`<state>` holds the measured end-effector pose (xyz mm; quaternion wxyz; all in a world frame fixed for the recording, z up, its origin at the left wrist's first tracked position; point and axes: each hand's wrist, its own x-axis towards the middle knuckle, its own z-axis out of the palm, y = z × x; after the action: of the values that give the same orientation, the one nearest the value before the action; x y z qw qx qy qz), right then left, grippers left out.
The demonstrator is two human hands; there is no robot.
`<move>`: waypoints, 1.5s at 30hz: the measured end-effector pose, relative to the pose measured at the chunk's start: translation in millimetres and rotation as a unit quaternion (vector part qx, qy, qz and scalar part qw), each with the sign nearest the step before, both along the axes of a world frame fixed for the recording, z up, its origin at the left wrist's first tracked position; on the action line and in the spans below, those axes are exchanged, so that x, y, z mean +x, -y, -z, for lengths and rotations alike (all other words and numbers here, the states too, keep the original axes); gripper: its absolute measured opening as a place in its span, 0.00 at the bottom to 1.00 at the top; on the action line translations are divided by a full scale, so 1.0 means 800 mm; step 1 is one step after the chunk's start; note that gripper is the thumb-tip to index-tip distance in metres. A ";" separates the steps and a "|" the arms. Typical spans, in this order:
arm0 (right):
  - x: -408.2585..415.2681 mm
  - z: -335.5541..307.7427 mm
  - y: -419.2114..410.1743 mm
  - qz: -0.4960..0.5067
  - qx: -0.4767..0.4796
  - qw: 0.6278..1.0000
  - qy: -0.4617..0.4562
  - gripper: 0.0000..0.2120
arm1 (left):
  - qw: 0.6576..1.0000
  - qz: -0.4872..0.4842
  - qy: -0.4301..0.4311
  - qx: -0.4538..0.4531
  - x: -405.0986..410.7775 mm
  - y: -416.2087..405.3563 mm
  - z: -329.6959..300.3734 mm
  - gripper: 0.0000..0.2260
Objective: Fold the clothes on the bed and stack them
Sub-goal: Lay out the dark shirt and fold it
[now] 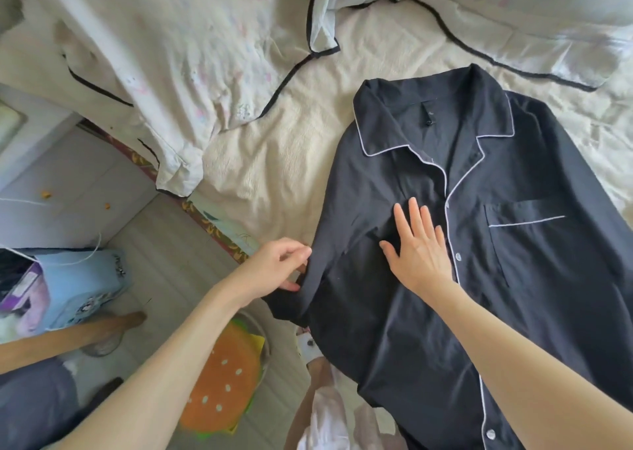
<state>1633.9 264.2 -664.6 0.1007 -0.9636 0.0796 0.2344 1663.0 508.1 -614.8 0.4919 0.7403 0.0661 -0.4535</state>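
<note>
A black pajama shirt with white piping lies front up on the cream bed sheet, collar pointing away from me. My right hand presses flat on its chest, fingers straight, just left of the button placket. My left hand pinches the shirt's left side edge near the sleeve, by the edge of the bed. The sleeve on that side lies bunched below my left hand.
A pale flowered quilt with black trim lies crumpled at the back left, and a matching pillow at the back right. Beside the bed stand a burger-shaped stool cushion and a light blue box. Another person's leg shows at bottom left.
</note>
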 end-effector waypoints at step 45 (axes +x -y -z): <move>0.062 -0.022 -0.022 0.074 0.007 0.993 0.095 0.20 | 0.953 -0.163 0.213 0.139 0.142 -0.043 0.012 0.07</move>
<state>1683.8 282.0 -646.8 0.1313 -0.9724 0.1387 0.1339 1776.5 542.7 -624.7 0.4540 0.8598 0.1420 -0.1855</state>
